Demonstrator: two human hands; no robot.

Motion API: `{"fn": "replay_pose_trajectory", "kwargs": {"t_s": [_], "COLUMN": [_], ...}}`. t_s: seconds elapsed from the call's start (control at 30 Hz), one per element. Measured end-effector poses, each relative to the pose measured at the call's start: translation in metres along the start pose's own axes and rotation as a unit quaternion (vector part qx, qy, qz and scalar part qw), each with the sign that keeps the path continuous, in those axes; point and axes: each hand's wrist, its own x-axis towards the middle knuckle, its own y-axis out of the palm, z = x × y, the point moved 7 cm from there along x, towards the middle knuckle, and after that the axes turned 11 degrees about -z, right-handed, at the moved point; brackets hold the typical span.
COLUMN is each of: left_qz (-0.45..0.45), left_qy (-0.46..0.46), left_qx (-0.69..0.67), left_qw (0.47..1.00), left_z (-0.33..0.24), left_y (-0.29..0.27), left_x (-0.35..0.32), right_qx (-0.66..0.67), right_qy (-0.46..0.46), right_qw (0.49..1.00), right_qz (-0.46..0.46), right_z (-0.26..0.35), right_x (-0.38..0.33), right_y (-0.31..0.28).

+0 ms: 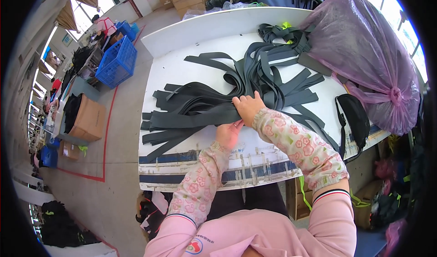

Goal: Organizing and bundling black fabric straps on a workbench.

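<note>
A loose heap of long dark grey fabric straps (195, 116) lies across the white table (173, 70), folded in loops toward the middle with flat ends fanned out left and right. My right hand (248, 109) presses its fingers closed over the straps at the near side of the heap. Just below it, my left hand (229, 135) pinches the near edge of the straps, its fingertips partly hidden under them. Both hands nearly touch. Behind, a tied bundle of similar straps (293, 41) with a bright yellow-green tie rests by the raised back board.
A big knotted purple plastic bag (364, 52) fills the table's right side, with a black waist bag (353, 120) in front of it. Left across the aisle stand a blue crate (117, 62) and a cardboard box (88, 119). Another person (105, 27) works farther back.
</note>
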Motion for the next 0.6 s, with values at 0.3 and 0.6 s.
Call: {"fn": "replay_pose_trajectory", "kwargs": {"t_s": [0.3,0.6], "left_qz": [0.039,0.046], "left_qy": [0.314,0.283], "left_qx": [0.842,0.821], "left_qw": [0.436,0.494], "left_z": [-0.028,-0.036], "left_y": [0.022,-0.022], "left_x": [-0.009,0.022], "right_qx": [0.042,0.191], "right_qy": [-0.062,-0.084], "right_qw": [0.979,0.921], "right_qz": [-0.188,-0.33], "right_z": [-0.008,-0.039], "right_x": [-0.006,-0.029], "right_y": [-0.058,-0.362]}}
